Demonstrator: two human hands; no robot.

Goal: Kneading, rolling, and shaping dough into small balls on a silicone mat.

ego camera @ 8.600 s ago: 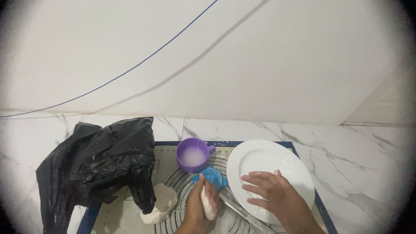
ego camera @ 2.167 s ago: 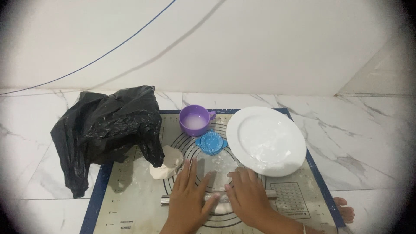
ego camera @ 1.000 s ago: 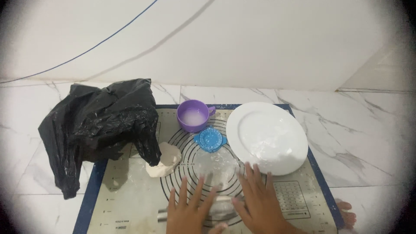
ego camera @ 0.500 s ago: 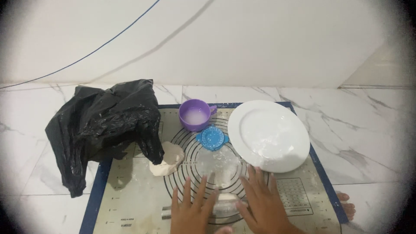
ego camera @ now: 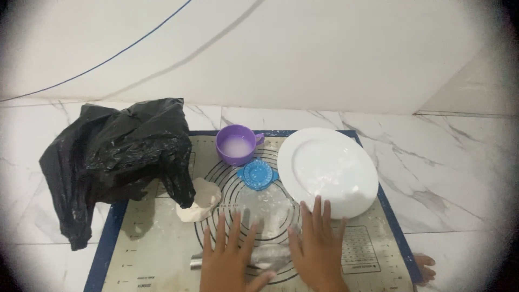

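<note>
Both of my hands press flat, fingers spread, on a metal rolling pin (ego camera: 270, 257) that lies across a baking mat (ego camera: 151, 254) on the floor. My left hand (ego camera: 230, 259) covers the pin's left part and my right hand (ego camera: 316, 249) its right part. A thin, pale sheet of dough (ego camera: 267, 208) lies on the mat's printed circles just beyond the pin. A lump of dough (ego camera: 199, 200) rests to the left of it.
A purple cup (ego camera: 237, 145) of white liquid and a blue round press mould (ego camera: 257, 174) sit at the mat's far side. A white plate (ego camera: 327, 170) lies at the right, a crumpled black plastic bag (ego camera: 116, 154) at the left. Toes (ego camera: 424, 266) show at the lower right.
My hands and the rolling pin have slid a little away from me and back over the dough. Earlier I held a dough piece and the plate.
</note>
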